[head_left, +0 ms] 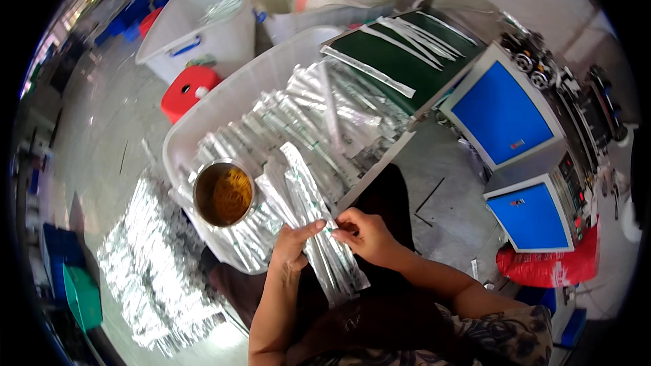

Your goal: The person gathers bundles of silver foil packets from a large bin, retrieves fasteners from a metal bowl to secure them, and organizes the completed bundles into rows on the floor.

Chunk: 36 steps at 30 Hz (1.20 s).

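1. Pretty bright overall tbh, strongest at upper left, where the far patches are totally blown out.
2. Glare's rough on the silvery pile (152, 257), plus a white hot spot on the floor (225, 334) beside it.
3. Held packets (332, 257) throw streaky highlights.
4. Dark clothing (380, 325) swallows detail.
5. Classic fisheye: black corners, bent edges, mushy far background.

Room over floor (444, 166) between tub (268, 64) and cabinets (510, 114); metal cup (204, 193) as obstacle leftward of left fingers (308, 229)
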Each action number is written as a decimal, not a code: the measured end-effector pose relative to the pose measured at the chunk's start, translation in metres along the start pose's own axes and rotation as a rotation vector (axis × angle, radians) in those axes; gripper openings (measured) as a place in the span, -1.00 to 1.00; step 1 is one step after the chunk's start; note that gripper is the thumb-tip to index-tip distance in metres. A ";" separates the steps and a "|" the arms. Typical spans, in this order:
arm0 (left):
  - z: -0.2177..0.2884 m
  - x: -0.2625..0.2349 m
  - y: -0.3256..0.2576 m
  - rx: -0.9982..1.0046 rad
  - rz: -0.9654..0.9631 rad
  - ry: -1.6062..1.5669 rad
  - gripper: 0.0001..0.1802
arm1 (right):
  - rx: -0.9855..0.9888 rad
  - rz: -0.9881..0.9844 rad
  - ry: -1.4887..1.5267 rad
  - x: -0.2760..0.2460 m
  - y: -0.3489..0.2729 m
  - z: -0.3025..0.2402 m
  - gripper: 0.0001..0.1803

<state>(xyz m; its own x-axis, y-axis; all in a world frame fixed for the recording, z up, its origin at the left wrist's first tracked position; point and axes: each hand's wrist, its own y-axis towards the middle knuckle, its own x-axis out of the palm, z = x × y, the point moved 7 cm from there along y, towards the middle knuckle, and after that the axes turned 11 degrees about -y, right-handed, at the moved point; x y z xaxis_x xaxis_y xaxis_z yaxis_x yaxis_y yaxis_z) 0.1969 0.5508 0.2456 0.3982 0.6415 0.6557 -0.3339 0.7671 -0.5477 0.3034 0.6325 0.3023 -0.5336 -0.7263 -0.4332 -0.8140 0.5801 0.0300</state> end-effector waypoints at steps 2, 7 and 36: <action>-0.002 -0.024 0.003 0.023 0.152 0.025 -0.52 | -0.018 -0.028 0.022 0.011 -0.006 0.003 -0.71; 0.008 -0.011 -0.007 0.112 0.003 -0.097 -0.50 | 0.167 -0.172 0.034 0.028 -0.018 0.013 -0.67; 0.015 0.000 -0.002 0.092 -0.017 -0.006 -0.67 | -0.390 0.424 -0.481 -0.023 0.088 -0.012 -0.48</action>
<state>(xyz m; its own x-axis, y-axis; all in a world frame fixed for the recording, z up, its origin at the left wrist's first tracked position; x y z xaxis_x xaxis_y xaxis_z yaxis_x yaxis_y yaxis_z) 0.1846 0.5489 0.2547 0.3994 0.6279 0.6680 -0.4042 0.7746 -0.4864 0.2413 0.6956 0.3260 -0.7329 -0.1766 -0.6570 -0.6313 0.5366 0.5600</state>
